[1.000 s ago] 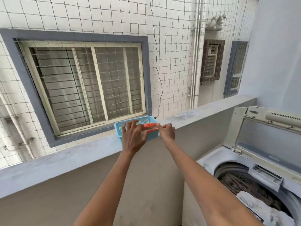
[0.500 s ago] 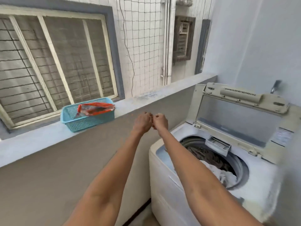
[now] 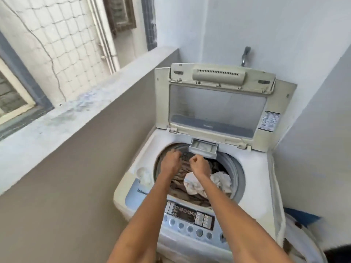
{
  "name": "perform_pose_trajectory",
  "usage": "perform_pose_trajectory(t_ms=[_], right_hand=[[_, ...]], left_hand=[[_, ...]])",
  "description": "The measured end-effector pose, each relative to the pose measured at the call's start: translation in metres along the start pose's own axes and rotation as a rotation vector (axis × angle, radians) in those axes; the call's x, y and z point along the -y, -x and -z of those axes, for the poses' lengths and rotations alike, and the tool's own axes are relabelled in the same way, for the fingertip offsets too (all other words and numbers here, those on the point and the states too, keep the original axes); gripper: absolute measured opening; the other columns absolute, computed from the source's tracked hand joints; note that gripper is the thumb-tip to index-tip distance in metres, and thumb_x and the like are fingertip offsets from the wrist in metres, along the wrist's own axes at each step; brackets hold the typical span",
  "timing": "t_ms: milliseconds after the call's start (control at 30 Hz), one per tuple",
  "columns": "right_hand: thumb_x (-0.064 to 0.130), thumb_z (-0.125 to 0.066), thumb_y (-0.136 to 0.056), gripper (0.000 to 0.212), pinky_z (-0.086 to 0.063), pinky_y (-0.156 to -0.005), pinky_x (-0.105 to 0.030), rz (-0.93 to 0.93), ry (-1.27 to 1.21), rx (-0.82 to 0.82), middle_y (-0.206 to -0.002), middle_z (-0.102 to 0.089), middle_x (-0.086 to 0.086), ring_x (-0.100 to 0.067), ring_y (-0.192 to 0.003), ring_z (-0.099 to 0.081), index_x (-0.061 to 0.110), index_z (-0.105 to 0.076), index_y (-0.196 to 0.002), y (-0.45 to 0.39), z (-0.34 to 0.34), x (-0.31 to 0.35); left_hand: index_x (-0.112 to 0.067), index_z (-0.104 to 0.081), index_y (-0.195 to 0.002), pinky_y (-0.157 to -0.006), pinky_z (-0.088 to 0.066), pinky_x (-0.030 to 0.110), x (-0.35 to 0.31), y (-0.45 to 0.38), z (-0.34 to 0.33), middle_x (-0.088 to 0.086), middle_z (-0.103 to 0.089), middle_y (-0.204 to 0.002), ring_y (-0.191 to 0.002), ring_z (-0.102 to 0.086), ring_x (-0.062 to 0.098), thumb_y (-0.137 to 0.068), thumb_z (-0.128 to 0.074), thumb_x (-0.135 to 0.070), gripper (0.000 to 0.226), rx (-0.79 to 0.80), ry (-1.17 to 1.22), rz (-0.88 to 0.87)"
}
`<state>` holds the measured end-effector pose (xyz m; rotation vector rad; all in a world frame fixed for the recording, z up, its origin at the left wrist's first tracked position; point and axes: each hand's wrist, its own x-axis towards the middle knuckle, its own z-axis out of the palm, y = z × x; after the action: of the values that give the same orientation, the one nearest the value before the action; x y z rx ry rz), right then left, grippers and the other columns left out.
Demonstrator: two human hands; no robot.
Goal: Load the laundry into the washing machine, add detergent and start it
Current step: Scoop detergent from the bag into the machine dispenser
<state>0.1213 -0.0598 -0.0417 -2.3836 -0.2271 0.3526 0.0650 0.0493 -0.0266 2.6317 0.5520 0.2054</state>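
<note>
While laundry (image 3: 191, 179) already sat in the open washing machine (image 3: 252, 168), both hands, left hand (image 3: 171, 163) and right hand (image 3: 199, 166), were fisted over it, contents unclear; detergent and start seemingly remained.

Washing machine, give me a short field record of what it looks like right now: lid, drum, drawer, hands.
lid: lid raised, standing upright at the back
drum: holds brown laundry and a white cloth
detergent drawer: detergent drawer pulled out over the drum's rear edge
left hand: left hand fisted above the drum
right hand: right hand fisted beside it; contents not visible
control panel: control panel at the front edge, untouched
</note>
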Motion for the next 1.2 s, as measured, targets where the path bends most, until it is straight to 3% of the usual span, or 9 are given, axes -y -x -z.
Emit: perform_pose_trajectory(t_ms=[100, 200, 333, 467, 667, 800, 900, 1067, 1200], right_hand=[[0.017, -0.05, -0.092, 0.016, -0.041, -0.064, -0.029, 0.023, 0.061, -0.181, -0.096, -0.067, -0.007, -0.029, -0.093, -0.062, 0.014, -0.065, -0.089, -0.033, 0.001, -0.021], [0.012, -0.059, -0.088, 0.009, -0.046, -0.077, -0.035, 0.155, 0.182, -0.362, -0.098, -0.063, -0.008, -0.03, -0.096, -0.058, 0.011, -0.067, -0.092, -0.064, 0.008, -0.036], [0.023, -0.065, -0.082, 0.02, -0.046, -0.088, -0.037, 0.317, 0.443, -0.347, -0.115, -0.063, -0.001, -0.025, -0.106, -0.057, 0.019, -0.067, -0.102, -0.096, 0.015, -0.06], [0.038, -0.046, -0.08, 0.03, -0.033, -0.089, -0.029, 0.48, 0.615, -0.323, -0.112, -0.064, 0.005, -0.017, -0.109, -0.052, 0.025, -0.067, -0.098, -0.109, 0.023, -0.078], [0.032, -0.068, -0.08, 0.01, -0.039, -0.078, -0.027, 0.554, 0.611, -0.319, -0.097, -0.064, 0.008, -0.018, -0.09, -0.056, 0.022, -0.066, -0.082, -0.122, 0.038, -0.1], [0.024, -0.075, -0.076, 0.011, -0.036, -0.071, -0.023, 0.543, 0.522, -0.335, -0.086, -0.057, 0.003, -0.017, -0.083, -0.05, 0.018, -0.065, -0.077, -0.125, 0.041, -0.097], [0.018, -0.076, -0.075, 0.013, -0.037, -0.07, -0.026, 0.573, 0.485, -0.371, -0.079, -0.058, 0.001, -0.015, -0.082, -0.047, 0.016, -0.064, -0.078, -0.127, 0.038, -0.097], [0.012, -0.074, -0.078, 0.02, -0.04, -0.062, -0.025, 0.502, 0.354, -0.364, -0.074, -0.058, 0.0, -0.02, -0.069, -0.056, 0.013, -0.054, -0.079, -0.131, 0.039, -0.089], [0.015, -0.066, -0.084, 0.011, -0.047, -0.057, -0.03, 0.484, 0.303, -0.332, -0.077, -0.059, 0.002, -0.019, -0.065, -0.06, 0.014, -0.057, -0.078, -0.14, 0.043, -0.089]], left_hand=[[-0.005, -0.069, -0.09, -0.069, -0.052, 0.039, 0.002, -0.042, -0.026, 0.017, -0.065, -0.092, -0.087, -0.063, 0.036, -0.083, -0.056, -0.011, 0.016, -0.052, -0.035, -0.171], [-0.008, -0.07, -0.078, -0.051, -0.051, 0.03, -0.001, -0.072, -0.04, 0.011, -0.066, -0.082, -0.07, -0.066, 0.031, -0.064, -0.073, -0.005, 0.015, -0.032, -0.116, -0.359], [-0.005, -0.07, -0.092, -0.068, -0.057, 0.033, -0.002, -0.109, -0.061, 0.014, -0.069, -0.099, -0.085, -0.068, 0.03, -0.057, -0.084, -0.008, 0.037, -0.034, -0.13, -0.538], [-0.008, -0.072, -0.093, -0.081, -0.055, 0.032, 0.008, -0.128, -0.085, 0.011, -0.069, -0.104, -0.094, -0.067, 0.028, -0.064, -0.077, -0.018, 0.03, -0.011, -0.197, -0.742], [-0.014, -0.071, -0.09, -0.076, -0.055, 0.034, 0.016, -0.137, -0.095, 0.01, -0.067, -0.11, -0.094, -0.064, 0.029, -0.083, -0.049, -0.023, 0.025, -0.089, -0.102, -0.718], [-0.018, -0.071, -0.092, -0.095, -0.05, 0.044, 0.014, -0.138, -0.095, 0.011, -0.061, -0.125, -0.113, -0.058, 0.032, -0.077, -0.067, -0.016, 0.016, -0.129, -0.141, -0.74], [-0.016, -0.07, -0.103, -0.102, -0.045, 0.045, 0.011, -0.14, -0.098, 0.012, -0.055, -0.134, -0.121, -0.053, 0.033, -0.069, -0.078, -0.006, 0.036, -0.119, -0.149, -0.723], [-0.013, -0.059, -0.122, -0.087, -0.052, 0.033, 0.003, -0.145, -0.098, 0.009, -0.059, -0.12, -0.108, -0.056, 0.026, -0.071, -0.073, 0.002, 0.055, -0.152, -0.048, -0.679], [-0.011, -0.064, -0.117, -0.08, -0.05, 0.03, -0.002, -0.155, -0.099, 0.005, -0.063, -0.105, -0.097, -0.051, 0.021, -0.075, -0.069, -0.002, 0.043, -0.198, -0.082, -0.673]])
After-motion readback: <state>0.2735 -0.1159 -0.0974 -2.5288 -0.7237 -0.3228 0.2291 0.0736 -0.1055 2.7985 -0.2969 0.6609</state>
